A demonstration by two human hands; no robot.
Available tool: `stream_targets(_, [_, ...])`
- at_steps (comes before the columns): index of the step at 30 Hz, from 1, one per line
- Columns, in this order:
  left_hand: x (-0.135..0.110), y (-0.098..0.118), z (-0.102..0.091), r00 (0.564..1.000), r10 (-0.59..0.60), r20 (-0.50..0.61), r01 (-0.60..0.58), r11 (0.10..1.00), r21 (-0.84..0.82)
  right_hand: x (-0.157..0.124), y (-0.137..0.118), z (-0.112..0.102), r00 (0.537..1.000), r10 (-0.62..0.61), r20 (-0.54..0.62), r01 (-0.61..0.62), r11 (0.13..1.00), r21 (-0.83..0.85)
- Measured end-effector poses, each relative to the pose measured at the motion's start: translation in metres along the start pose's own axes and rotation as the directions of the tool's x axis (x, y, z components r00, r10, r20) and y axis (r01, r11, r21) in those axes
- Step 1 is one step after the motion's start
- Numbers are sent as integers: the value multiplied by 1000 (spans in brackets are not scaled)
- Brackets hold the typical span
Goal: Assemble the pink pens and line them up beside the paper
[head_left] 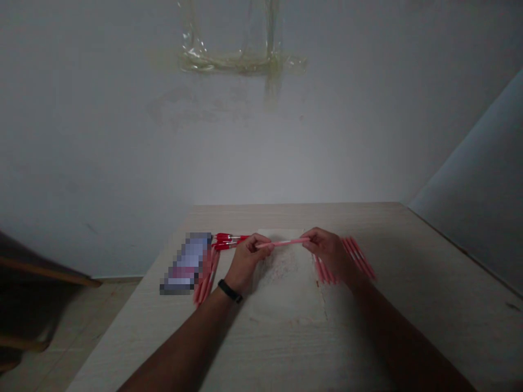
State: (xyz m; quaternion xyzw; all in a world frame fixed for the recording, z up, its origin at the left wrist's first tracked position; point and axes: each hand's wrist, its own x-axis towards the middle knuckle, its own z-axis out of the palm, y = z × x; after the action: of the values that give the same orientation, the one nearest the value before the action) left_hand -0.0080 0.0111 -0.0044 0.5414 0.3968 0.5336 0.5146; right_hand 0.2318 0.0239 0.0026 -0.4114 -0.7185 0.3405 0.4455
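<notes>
A slim pink pen-like stick (288, 241) is held level between my two hands above a pale sheet (286, 305). My left hand (247, 260), with a black band on its wrist, pinches the stick's left end. The fingers of my right hand (324, 246) are closed on the other end. Similar pink sticks (359, 258) lie side by side under and beyond my right hand. Beside my left hand are more pink sticks (206, 277) and several red-and-silver slender pieces (229, 240), partly hidden by that hand.
A pixelated phone-like rectangle (188, 262) lies at the table's left side. Small reddish specks (281, 269) dot the sheet. The wooden table (278, 359) meets a wall (286, 158) at the back, with tape (237, 62) on it. Dark furniture (32, 294) stands at the left.
</notes>
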Motion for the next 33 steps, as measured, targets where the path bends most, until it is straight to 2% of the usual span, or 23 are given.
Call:
stream_targets(2, [-1, -1, 3, 998, -12, 54, 10, 999, 34, -1, 3, 8, 997, 10, -79, 3, 985, 171])
stream_targets(4, [-4, -2, 6, 992, -12, 123, -1, 994, 105, -3, 4, 17, 1000, 6, -13, -2, 966, 257])
stream_targets(6, [-6, -3, 7, 984, 34, 175, -83, 957, 280, -4, 4, 22, 998, -18, 56, 7, 979, 205])
stream_targets(8, [-8, -3, 5, 968, 107, 229, -212, 838, 503, -4, 4, 21, 1000, -7, 20, 5, 996, 91])
stream_targets(10, [-9, -5, 1, 944, 142, 298, -311, 686, 658, -2, 5, 14, 997, 20, -81, -22, 1000, -15])
stream_targets(12, [-10, -8, -3, 930, 107, 353, -347, 576, 740, 1, 7, 8, 986, 15, -163, -27, 997, -70])
stream_targets(16, [-13, -12, -4, 916, -5, 402, -357, 448, 820, 2, 12, 5, 990, 70, -123, -86, 988, -131])
stream_targets(23, [-15, -9, -3, 904, -54, 425, -369, 407, 836, -2, 17, 14, 994, 89, -64, -97, 987, -129])
stream_targets(28, [-14, -9, -3, 903, -47, 428, -375, 403, 835, -4, 16, 14, 987, 158, 0, -156, 972, -177])
stream_targets(33, [-14, -6, -2, 906, -67, 419, -362, 393, 845, -2, 19, 13, 992, 125, -28, -128, 976, -175])
